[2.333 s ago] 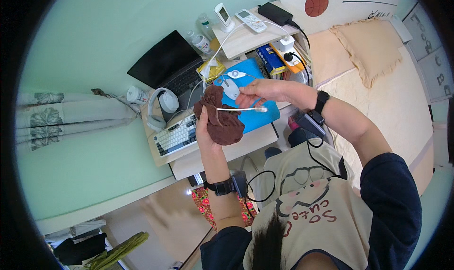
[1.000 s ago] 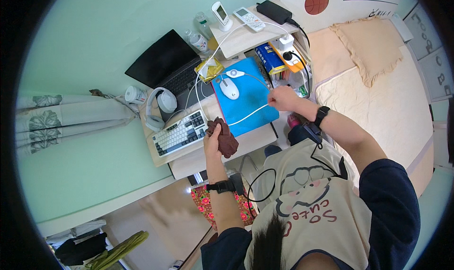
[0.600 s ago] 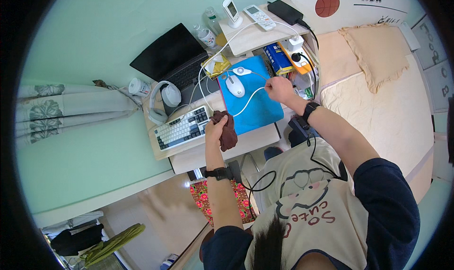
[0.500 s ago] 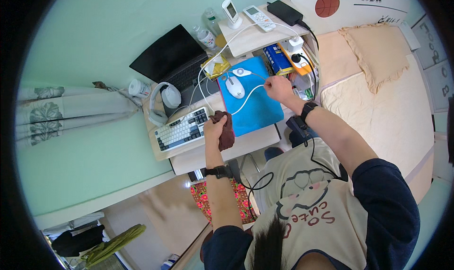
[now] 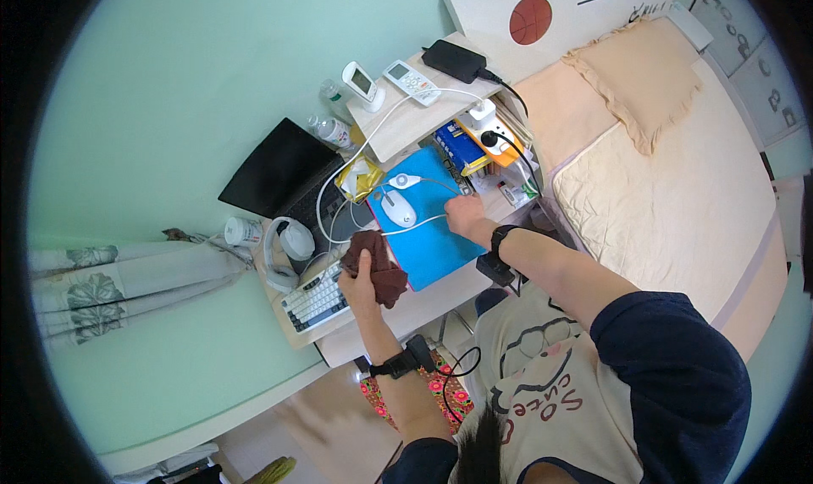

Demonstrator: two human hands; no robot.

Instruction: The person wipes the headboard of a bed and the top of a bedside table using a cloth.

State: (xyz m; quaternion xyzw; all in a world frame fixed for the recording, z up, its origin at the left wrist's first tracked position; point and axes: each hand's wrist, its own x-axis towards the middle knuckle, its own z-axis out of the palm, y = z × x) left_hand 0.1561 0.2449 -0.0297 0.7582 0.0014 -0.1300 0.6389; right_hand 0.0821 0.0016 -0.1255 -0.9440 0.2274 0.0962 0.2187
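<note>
1. Head view, starting at the far left: patterned curtains hang by the mint wall, and a small white cup and white headphones sit at the desk's left end, beside a white keyboard.
2. Behind them a black laptop leans open, with two plastic bottles near the wall.
3. The left hand is closed round a brown cloth, fingers wrapped over its bunched top; the cloth hangs over the desk edge between the keyboard and the blue mouse pad, touching the pad's near-left corner.
4. On the pad lies a white mouse, its white cable looping across the blue surface.
5. The right hand rests at the pad's right edge, fingers curled where the cable ends; whether it pinches the cable I cannot tell.
6. To wipe well here, I would judge the cable and mouse want lifting fully off the pad first, with the cloth kept flat instead of balled.
7. Further right: a power strip with plugs, a raised shelf carrying remotes and a black adapter, then the bed with its beige pillow.
</note>
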